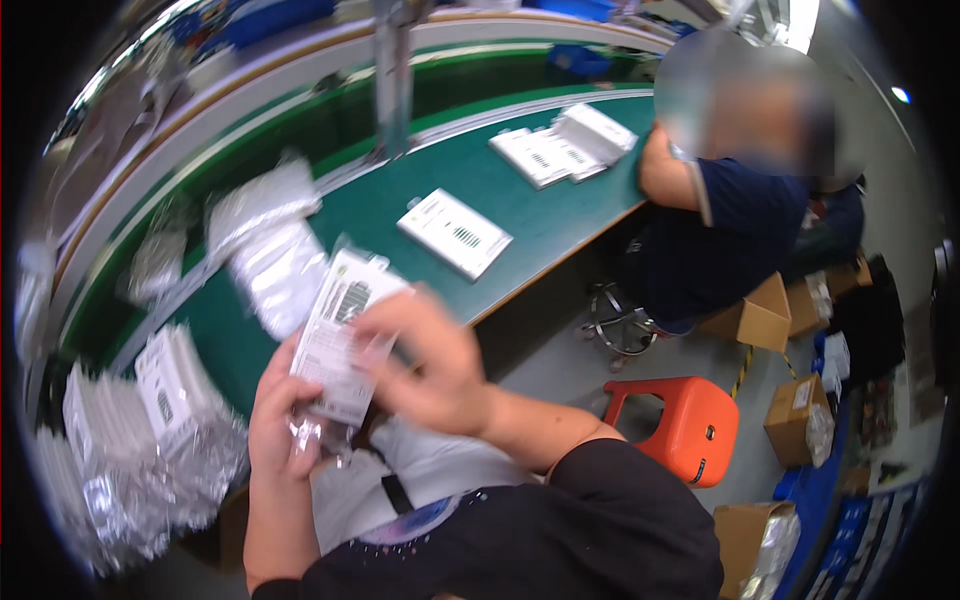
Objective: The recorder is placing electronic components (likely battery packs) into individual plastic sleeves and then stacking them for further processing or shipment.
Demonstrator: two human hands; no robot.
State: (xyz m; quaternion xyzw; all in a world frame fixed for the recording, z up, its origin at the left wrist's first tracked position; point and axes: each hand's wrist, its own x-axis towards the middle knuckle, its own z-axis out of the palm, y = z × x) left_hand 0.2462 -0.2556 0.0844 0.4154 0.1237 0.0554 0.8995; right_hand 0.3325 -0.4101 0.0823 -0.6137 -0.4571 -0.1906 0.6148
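In front of me my left hand (pixel 283 415) grips the lower end of a flat white box (pixel 335 350) with a dark green battery-like picture and small print. Clear plastic film surrounds the box, and a crumpled end of it hangs below my thumb. Over the box's right side is my right hand (pixel 430 360), blurred by motion, so its fingers cannot be told clearly. Beyond, another white box (pixel 455 233) lies flat on the green tabletop. Left of it is a stack of clear plastic bags (pixel 275 260).
Several bagged white boxes (pixel 150 430) stand at the left. More white boxes (pixel 565 145) lie at the far end of the green bench (pixel 370 195). A co-worker (pixel 725 220) in dark blue sits there. An orange stool (pixel 685 430) and cardboard boxes (pixel 765 315) stand on the right.
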